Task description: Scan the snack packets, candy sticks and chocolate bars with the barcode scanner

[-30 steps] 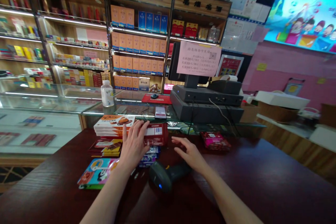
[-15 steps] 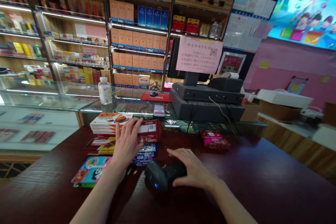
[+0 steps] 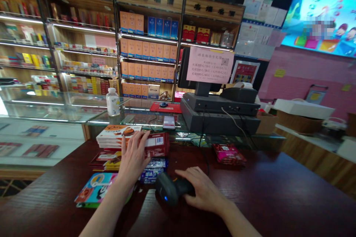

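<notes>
My left hand lies with its fingers stretched out over the left end of a dark red box with a white barcode label. It touches the box without its fingers wrapped round it. Beside it are stacked white chocolate boxes, yellow and dark red packets and blue packets. A colourful panda-print pack lies partly behind my left forearm. My right hand is closed round the handle of a black barcode scanner, whose blue light is lit. The scanner's head points left.
Pink-and-red packets lie at the right on the dark wooden counter. Behind stand a cash register with a pink sign, a phone, a mouse and a white bottle. Stocked shelves line the wall.
My right hand has moved from beside the scanner's handle onto it and closed round it. My left hand stays at the dark red box. The view has tilted up slightly.
</notes>
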Tool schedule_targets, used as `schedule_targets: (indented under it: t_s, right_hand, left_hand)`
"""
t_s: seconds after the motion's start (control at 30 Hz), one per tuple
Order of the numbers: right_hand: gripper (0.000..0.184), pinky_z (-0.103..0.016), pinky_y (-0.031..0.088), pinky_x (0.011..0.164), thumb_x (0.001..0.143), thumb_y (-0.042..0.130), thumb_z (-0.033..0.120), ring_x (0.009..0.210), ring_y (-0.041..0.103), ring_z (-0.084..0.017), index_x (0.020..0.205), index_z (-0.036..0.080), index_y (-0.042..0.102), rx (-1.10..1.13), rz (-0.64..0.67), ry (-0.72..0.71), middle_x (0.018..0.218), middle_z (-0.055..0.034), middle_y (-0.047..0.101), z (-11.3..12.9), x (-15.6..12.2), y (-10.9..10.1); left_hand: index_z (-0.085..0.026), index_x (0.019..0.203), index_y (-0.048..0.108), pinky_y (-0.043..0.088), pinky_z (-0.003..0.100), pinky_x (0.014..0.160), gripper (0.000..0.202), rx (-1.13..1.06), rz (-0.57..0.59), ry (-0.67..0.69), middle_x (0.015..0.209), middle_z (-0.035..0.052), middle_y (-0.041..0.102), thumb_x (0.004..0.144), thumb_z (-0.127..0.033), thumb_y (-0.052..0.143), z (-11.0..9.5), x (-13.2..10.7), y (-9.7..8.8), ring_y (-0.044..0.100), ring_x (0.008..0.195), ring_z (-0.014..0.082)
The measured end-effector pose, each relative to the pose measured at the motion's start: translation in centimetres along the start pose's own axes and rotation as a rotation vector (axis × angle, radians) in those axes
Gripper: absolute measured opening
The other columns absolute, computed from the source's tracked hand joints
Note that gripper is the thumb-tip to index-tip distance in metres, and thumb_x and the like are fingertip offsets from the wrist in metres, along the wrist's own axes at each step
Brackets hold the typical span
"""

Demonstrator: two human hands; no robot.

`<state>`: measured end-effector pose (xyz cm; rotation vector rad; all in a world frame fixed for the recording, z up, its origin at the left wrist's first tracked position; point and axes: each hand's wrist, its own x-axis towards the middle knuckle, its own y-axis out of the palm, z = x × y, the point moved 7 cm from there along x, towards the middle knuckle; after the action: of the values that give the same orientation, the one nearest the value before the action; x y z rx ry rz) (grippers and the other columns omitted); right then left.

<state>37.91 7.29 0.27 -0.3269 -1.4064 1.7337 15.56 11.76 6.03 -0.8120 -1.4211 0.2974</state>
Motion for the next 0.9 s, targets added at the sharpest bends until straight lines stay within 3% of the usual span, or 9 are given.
schedule_targets:
  t_s: [0.27,0.43,0.9]
  right_hand:
    - [0.055,-0.039,0.049,0.09,0.083,0.069,0.022,0.103,0.061,-0.025,0.136,0.024,0.054,-0.016,-0.253,-0.022,0.117,-0.0086,0.066,-1.5,-0.5,-2.0]
    - [0.057,-0.04,0.051,0.089,0.088,0.067,0.026,0.103,0.062,-0.025,0.142,0.025,0.049,0.009,-0.391,-0.016,0.118,-0.0099,0.066,-1.9,-1.0,-3.5]
    - [0.047,-0.038,0.049,0.087,0.088,0.067,0.028,0.101,0.062,-0.025,0.134,0.025,0.054,0.025,-0.345,0.01,0.115,-0.0088,0.066,-1.3,-1.0,-4.2]
  left_hand:
    - [-0.022,0.148,0.036,0.013,0.063,0.121,0.075,0.017,0.017,-0.003,0.144,0.0135,0.05,0.078,-0.015,0.062,-0.3,-0.1,0.2,0.043,0.138,0.0319]
    - [-0.022,0.149,0.036,0.011,0.063,0.122,0.077,0.022,0.028,0.007,0.144,0.0135,0.05,0.077,-0.014,0.062,-0.5,-0.1,0.4,0.042,0.138,0.032]
    - [-0.025,0.149,0.037,0.013,0.064,0.121,0.078,-0.008,0.033,0.02,0.143,0.0128,0.051,0.076,-0.013,0.062,-1.6,0.0,-0.1,0.043,0.138,0.0328]
